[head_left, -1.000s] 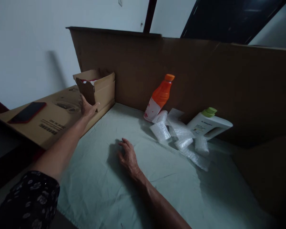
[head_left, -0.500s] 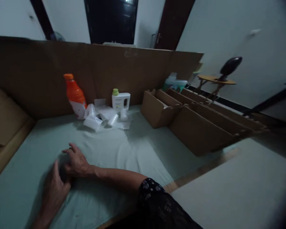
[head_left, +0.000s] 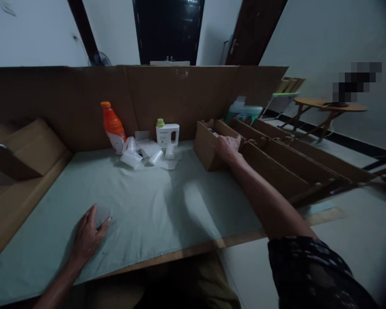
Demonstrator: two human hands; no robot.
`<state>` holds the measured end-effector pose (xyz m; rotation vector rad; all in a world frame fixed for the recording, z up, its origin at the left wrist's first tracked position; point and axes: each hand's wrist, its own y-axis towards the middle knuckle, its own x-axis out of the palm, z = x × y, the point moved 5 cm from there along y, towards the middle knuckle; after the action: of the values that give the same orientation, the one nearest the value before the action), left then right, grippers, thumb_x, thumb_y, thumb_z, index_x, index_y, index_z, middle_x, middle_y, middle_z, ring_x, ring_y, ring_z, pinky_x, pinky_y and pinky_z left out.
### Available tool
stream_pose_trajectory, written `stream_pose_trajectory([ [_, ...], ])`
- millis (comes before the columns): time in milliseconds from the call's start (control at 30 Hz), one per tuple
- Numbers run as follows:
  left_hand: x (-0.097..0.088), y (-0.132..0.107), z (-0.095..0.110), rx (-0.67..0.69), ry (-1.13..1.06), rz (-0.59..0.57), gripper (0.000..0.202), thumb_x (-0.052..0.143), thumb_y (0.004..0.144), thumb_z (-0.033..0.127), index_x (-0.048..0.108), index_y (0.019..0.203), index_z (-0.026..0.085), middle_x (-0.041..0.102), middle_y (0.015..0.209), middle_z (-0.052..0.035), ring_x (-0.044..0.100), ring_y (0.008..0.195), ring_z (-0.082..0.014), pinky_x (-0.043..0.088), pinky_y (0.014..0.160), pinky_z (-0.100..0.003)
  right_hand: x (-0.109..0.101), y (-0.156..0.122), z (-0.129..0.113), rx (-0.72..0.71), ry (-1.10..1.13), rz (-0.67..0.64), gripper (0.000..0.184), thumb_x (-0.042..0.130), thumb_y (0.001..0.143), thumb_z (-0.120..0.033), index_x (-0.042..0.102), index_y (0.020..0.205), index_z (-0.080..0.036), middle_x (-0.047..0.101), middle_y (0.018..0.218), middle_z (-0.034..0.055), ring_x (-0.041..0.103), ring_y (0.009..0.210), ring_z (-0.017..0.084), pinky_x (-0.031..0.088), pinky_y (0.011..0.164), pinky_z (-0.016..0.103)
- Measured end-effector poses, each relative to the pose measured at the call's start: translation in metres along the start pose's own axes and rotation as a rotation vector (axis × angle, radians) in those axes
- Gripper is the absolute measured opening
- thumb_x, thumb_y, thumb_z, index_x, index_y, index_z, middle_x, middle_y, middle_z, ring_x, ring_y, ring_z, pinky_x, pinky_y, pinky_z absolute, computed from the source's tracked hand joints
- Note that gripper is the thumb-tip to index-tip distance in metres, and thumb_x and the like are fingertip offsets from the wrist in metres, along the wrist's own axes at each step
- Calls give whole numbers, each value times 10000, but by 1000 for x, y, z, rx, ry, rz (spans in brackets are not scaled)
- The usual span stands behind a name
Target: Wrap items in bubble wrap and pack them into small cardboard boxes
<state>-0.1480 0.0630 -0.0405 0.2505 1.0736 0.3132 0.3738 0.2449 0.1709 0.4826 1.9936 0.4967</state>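
My left hand (head_left: 89,234) rests on the pale green cloth (head_left: 141,201), thumb and fingers apart. A faint greyish patch lies between them; whether it is shadow or something clear cannot be made out. Over at the right, my right hand (head_left: 230,148) is at the rim of a cardboard box (head_left: 209,150), its fingers partly hidden over the edge. What those fingers hold, if anything, is out of sight. Pieces of bubble wrap (head_left: 131,159) lie on the cloth beyond my left hand. Behind them stand an orange bottle (head_left: 113,126) and a white jug with a green cap (head_left: 167,134).
More open cardboard compartments (head_left: 283,167) extend to the right of the box. A teal container (head_left: 244,112) stands behind them. A tall cardboard panel (head_left: 180,94) closes off the back, and another cardboard box (head_left: 41,146) sits at the left. A small wooden table (head_left: 331,104) stands farther off.
My right hand has left my left hand's side and moved far right to the cardboard box. My left hand stays on the cloth. The view has shifted somewhat.
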Motion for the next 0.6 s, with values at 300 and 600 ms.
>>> stream_pose_trajectory([
  [300, -14, -8, 17, 22, -7, 123, 777, 462, 872, 616, 420, 1447, 95, 479, 1466, -249, 459, 1393, -418, 396, 1153, -587, -45, -82, -9, -233, 8, -231, 378, 686, 840, -379, 566, 529, -201, 623, 550, 32, 676, 736, 204, 437, 766, 351],
  [600, 16, -16, 145, 277, -371, -53, 779, 637, 873, 504, 332, 1531, 217, 403, 1566, -167, 422, 1442, -349, 372, 1187, -544, -154, -217, 31, -211, 62, -11, 540, 698, 855, -562, 616, 1318, -296, 643, 1354, 107, 607, 1241, 341, 494, 1030, 535],
])
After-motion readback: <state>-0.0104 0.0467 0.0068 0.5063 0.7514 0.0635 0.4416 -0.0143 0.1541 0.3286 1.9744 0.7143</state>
